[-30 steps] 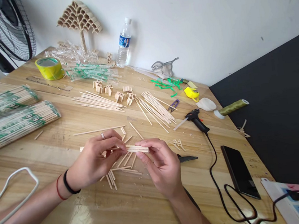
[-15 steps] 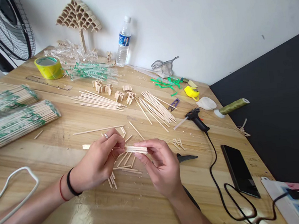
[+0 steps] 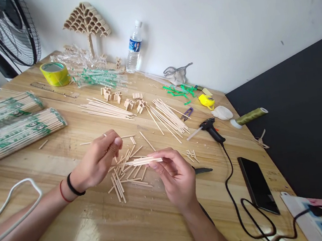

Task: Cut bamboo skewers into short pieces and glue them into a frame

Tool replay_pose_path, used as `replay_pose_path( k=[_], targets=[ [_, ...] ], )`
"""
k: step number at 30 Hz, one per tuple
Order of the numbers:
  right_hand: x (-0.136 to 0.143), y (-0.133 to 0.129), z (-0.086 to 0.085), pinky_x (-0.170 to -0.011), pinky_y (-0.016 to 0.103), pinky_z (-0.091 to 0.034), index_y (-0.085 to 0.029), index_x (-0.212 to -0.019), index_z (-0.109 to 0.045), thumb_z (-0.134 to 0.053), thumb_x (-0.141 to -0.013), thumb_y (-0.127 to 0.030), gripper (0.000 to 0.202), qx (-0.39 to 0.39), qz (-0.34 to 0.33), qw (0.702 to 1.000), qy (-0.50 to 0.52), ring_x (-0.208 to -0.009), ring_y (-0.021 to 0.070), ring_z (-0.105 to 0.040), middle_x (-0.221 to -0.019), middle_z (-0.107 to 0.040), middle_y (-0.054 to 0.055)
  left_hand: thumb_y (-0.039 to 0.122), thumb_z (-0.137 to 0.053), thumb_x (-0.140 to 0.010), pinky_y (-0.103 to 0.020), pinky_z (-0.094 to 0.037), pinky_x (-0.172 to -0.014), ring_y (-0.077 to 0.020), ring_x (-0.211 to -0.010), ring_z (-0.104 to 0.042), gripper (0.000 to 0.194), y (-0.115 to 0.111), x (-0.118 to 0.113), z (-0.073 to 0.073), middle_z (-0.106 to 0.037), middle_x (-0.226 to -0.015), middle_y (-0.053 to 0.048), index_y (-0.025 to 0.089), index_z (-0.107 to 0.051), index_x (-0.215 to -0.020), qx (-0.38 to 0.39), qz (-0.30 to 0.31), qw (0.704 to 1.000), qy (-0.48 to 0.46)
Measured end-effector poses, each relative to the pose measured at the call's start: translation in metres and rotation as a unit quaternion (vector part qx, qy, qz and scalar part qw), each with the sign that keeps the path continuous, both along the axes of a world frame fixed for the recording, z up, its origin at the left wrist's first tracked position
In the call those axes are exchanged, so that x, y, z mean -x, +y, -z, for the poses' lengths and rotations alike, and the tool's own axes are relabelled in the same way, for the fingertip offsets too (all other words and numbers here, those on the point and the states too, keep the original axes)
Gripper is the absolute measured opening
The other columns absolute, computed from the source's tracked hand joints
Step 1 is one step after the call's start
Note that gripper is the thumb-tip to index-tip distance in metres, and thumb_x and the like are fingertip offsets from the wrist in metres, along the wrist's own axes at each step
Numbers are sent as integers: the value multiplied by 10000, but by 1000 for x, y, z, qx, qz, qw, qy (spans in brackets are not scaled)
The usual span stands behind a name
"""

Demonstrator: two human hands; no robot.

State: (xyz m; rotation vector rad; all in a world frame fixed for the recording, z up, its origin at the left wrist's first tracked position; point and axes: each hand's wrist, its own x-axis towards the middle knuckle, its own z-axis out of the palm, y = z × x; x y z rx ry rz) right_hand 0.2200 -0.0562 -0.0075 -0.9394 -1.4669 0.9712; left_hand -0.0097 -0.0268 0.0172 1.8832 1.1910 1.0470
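Note:
My right hand pinches a few short wooden sticks lying side by side, their left ends jutting out level above the table. To their left is my left hand, raised, thumb pressed against its curled fingers. Whatever those fingers may hold is too hidden to make out. Below both hands spreads a loose pile of short cut sticks. One longer stick lies behind the left hand, partly covered by it.
Long sticks and small glued stick pieces lie beyond the hands. To the right are a glue gun with its cord, and a phone. Packaged sticks, yellow tape and a bottle stand farther off.
My left hand has come away from the short sticks, moving left and slightly up. The right hand still holds them, now tilted a little differently. More of the pile shows between the hands.

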Motion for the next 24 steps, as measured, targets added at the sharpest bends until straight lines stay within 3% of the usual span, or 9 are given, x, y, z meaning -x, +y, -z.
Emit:
replay_pose_path(
  k=[2,5,8,13,16,24],
  targets=[
    [1,0,1,-842,275,-637,-276,-1076,-719,-742,-941,-175,171,8,-1,1000,-3,-930,154,-725,-1021,-731,19,302,-425,-1091,-300,-453,-781,-164,-808,-591,286,-1,-3,-4,-627,-895,-38,169,-631,-944,-26,29,999,35],
    [2,-1,0,-867,265,-634,-280,-1098,-712,-750,-936,-174,197,16,-1,1000,-1,-950,151,-740,-1038,-745,16,253,-458,-1078,-282,-474,-838,-169,-904,-634,227,-4,-6,-6,-675,-1014,-61,167,-666,-1104,-26,120,991,51],
    [4,-1,-3,-882,264,-636,-281,-1105,-709,-750,-936,-165,209,18,-4,1000,3,-972,154,-751,-1046,-762,17,250,-521,-1055,-255,-480,-762,-156,-824,-641,190,-8,-9,-2,-695,-972,-53,166,-674,-1131,-14,175,982,68],
    [4,-1,-5,-936,275,-629,-295,-1168,-683,-738,-945,-150,272,25,-17,999,37,-1038,151,-753,-1122,-782,23,180,-557,-1024,-225,-467,-693,-140,-754,-648,151,-12,-11,6,-716,-900,-37,152,-673,-1118,-45,135,987,77],
    [3,0,-4,-943,276,-624,-285,-1111,-704,-725,-952,-147,212,8,5,999,44,-1067,158,-740,-1118,-771,29,166,-587,-1004,-211,-464,-664,-128,-707,-632,131,-12,-11,5,-712,-855,-17,159,-680,-1096,-62,104,989,80],
    [0,3,0,-851,264,-619,-261,-1104,-703,-698,-973,-205,142,34,-20,999,5,-918,161,-746,-1005,-748,28,159,-619,-979,-190,-440,-598,-108,-653,-605,77,-12,-11,7,-680,-820,-1,164,-677,-1030,-60,77,993,68]
  ],
)
